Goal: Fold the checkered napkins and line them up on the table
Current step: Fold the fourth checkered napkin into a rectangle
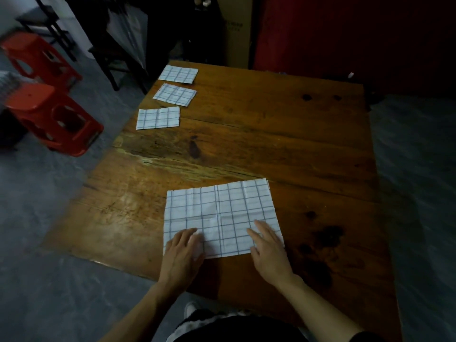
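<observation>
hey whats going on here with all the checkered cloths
A person is folding checkered napkins on a wooden table. Both hands rest on the near edge of a larger napkin lying flat in front of them: the left hand on its near left corner, the right hand on its near right part, fingers fairly straight. Three smaller folded napkins lie in a row along the table's left edge: far, middle and nearest.
</observation>
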The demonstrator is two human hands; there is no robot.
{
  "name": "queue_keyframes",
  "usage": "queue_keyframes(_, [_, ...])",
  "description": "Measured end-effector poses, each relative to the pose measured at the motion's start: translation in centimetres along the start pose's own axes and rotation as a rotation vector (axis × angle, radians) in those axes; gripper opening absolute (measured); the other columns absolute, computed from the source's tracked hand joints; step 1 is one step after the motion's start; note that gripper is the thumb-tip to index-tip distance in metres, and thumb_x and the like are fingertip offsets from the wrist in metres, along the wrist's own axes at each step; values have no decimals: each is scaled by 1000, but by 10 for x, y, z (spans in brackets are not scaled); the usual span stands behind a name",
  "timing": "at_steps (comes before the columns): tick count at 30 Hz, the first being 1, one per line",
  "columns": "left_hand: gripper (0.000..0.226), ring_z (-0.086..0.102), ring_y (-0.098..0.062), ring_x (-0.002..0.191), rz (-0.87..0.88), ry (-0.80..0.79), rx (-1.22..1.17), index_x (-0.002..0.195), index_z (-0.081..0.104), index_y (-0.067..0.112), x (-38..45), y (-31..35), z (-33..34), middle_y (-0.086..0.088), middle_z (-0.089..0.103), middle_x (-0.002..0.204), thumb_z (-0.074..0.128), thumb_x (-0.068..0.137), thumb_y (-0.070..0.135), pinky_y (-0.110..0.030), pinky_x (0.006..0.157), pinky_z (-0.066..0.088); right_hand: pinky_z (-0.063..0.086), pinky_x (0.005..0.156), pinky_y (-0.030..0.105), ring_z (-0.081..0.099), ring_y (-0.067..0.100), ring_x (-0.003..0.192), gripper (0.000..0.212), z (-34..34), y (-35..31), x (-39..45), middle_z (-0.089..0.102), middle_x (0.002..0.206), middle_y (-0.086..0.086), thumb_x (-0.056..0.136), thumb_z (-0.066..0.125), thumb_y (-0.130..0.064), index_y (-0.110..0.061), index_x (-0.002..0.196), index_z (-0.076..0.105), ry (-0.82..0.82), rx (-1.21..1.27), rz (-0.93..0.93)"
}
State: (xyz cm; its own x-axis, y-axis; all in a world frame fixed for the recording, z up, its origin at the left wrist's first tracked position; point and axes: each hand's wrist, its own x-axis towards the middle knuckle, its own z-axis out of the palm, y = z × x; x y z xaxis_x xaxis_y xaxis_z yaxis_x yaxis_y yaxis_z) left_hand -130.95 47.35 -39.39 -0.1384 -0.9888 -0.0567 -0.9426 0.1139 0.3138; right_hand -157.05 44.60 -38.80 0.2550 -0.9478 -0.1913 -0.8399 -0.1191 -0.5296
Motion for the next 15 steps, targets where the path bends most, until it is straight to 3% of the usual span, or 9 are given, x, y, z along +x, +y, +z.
queue_keyframes(4, [50,48,-24,119,-18,-39,7,123,55,22,-2,-5,2,-3,53,135,68,79,39,-41,87,48,9,120,27,7,11,148,51,24,-42,3,15,161,-4,101,44,-27,-24,150,30,-116,-6,-105])
queue_keyframes(8, [37,50,-25,114,39,-37,-6,116,57,24,-15,-30,4,1,51,130,56,81,36,-38,84,45,5,120,29,3,11,148,51,44,-70,-2,12,162,-5,100,46,-31,-25,149,33,-209,-95,-200])
queue_keyframes(13, [27,44,-18,114,14,6,-83,114,52,31,-39,-69,-3,6,45,130,55,88,38,-34,85,42,1,117,24,-2,6,147,52,52,-73,-14,9,161,-8,100,47,-33,-28,149,31,-211,-105,-176])
queue_keyframes(15, [27,45,-18,114,4,20,-118,111,55,29,-45,-82,-5,6,47,130,61,85,29,-32,85,40,2,117,23,-1,4,146,50,51,-75,-12,12,161,-8,100,49,-31,-28,148,35,-222,-61,-154])
